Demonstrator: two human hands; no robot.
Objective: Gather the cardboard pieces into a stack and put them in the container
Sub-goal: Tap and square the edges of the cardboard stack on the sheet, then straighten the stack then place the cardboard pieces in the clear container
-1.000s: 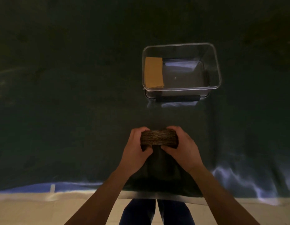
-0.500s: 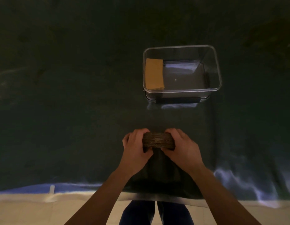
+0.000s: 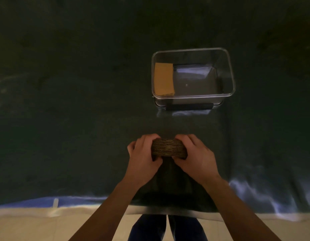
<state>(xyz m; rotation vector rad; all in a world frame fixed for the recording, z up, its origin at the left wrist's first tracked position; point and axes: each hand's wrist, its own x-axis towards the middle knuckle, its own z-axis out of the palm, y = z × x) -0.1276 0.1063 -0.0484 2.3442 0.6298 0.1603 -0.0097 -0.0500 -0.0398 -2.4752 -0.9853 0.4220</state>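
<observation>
Head view: a stiff, light, slip-prone cardboard stack [image 3: 169, 148] is clasped endwise by left hand [image 3: 143, 153] and right hand [image 3: 196, 153] near the surface's front edge.

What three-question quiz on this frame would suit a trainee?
1. True or false: the container is empty.
2. Which hands grip the stack? A) left only B) right only C) both
3. Where in the container does the cardboard piece lie?

Key:
1. False; one piece is already inside.
2. C; the left hand and right hand clasp its two ends.
3. At its left end.
</observation>
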